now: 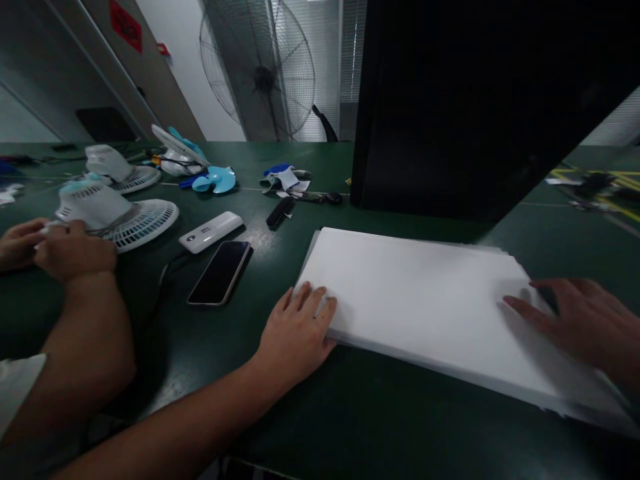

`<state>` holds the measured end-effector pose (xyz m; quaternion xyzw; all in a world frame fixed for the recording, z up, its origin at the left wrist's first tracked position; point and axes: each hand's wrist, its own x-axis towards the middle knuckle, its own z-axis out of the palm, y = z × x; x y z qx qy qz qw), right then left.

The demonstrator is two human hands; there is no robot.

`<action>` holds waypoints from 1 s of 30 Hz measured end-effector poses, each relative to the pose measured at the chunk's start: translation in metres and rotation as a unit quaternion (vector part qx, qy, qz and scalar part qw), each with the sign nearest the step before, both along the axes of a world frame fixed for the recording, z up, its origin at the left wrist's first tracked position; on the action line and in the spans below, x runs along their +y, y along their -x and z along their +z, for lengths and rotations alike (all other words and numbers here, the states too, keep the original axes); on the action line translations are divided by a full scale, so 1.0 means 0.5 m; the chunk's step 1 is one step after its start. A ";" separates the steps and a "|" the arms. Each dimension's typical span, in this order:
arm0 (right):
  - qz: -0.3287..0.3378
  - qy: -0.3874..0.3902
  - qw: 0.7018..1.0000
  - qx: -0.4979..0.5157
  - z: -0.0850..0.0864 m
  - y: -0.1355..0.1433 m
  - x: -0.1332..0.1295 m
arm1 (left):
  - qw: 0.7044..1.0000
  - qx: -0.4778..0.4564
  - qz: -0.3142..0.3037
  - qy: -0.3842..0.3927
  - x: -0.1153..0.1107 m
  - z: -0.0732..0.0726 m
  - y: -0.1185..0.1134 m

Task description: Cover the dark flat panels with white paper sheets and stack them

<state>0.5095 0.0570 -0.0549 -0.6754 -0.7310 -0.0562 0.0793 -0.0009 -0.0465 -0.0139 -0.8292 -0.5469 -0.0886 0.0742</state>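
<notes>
A thick stack of white sheets (415, 293) lies on the green table in front of me, its edges slightly uneven. My left hand (297, 330) rests on the stack's near left corner, with its fingers spread flat on top and the thumb by the front edge. Over the right end of the stack is my right hand (585, 320), open, thumb and forefinger apart, casting a shadow on the top sheet. Whether it touches the paper I cannot tell. Nothing shows between its fingers.
A large black panel (450, 120) stands behind the stack. To the left lie a phone (220, 273), a white power bank (211, 232) with a cable, and small fan parts (143, 223). A co-worker's hands (75, 250) work at the far left. A big fan (263, 79) stands behind the table.
</notes>
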 end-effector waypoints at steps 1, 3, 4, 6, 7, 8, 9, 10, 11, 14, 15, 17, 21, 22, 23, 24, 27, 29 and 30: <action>0.017 -0.001 1.000 0.013 0.020 0.014 0.034 | 1.000 0.001 0.000 0.001 0.001 0.001 0.000; 0.077 0.011 0.996 0.040 0.046 0.032 0.101 | 1.000 0.002 0.001 0.003 0.002 0.005 -0.001; 0.105 0.017 0.993 0.051 0.053 0.036 0.130 | 1.000 0.001 0.002 0.005 0.002 0.007 -0.001; 0.141 0.022 0.987 0.073 0.054 0.038 0.171 | 1.000 -0.005 0.005 0.011 0.002 0.009 0.000; 0.149 0.020 0.985 0.083 0.049 0.036 0.183 | 1.000 -0.010 0.007 0.014 0.003 0.008 0.001; 0.154 0.016 0.984 0.091 0.043 0.032 0.189 | 1.000 -0.015 0.009 0.017 0.003 0.007 0.002; 0.152 0.008 0.984 0.097 0.036 0.028 0.191 | 1.000 -0.019 0.011 0.020 0.003 0.005 0.002; 0.144 -0.003 0.984 0.101 0.028 0.023 0.190 | 0.999 -0.023 0.014 0.022 0.004 0.002 0.003; 0.130 -0.016 0.986 0.104 0.021 0.017 0.188 | 0.999 -0.025 0.017 0.025 0.004 0.000 0.003; 0.068 -0.045 0.992 0.100 0.008 0.003 0.182 | 0.999 -0.024 0.026 0.034 0.005 -0.004 0.000; 0.053 -0.047 0.993 0.095 0.007 0.001 0.181 | 0.999 -0.022 0.029 0.036 0.006 -0.003 -0.002; 0.040 -0.046 0.995 0.082 0.006 0.002 0.177 | 0.999 -0.021 0.035 0.035 0.008 0.001 -0.005; 0.015 -0.064 0.996 0.063 0.011 0.018 0.161 | 0.998 -0.035 0.050 0.021 0.016 0.015 -0.003; 0.003 -0.075 0.995 0.061 0.012 0.022 0.156 | 0.998 -0.042 0.050 0.017 0.018 0.017 -0.001; -0.006 -0.085 0.995 0.061 0.013 0.026 0.152 | 0.997 -0.051 0.048 0.011 0.021 0.018 0.003; -0.011 -0.091 0.994 0.063 0.014 0.030 0.150 | 0.997 -0.060 0.044 0.004 0.023 0.019 0.006; 0.013 -0.083 0.993 0.082 0.019 0.037 0.150 | 0.996 -0.080 0.030 -0.017 0.028 0.016 0.015; 0.042 -0.068 0.992 0.095 0.022 0.039 0.157 | 0.995 -0.089 0.026 -0.025 0.031 0.013 0.019; 0.053 -0.061 0.992 0.099 0.024 0.039 0.162 | 0.995 -0.094 0.027 -0.028 0.032 0.011 0.020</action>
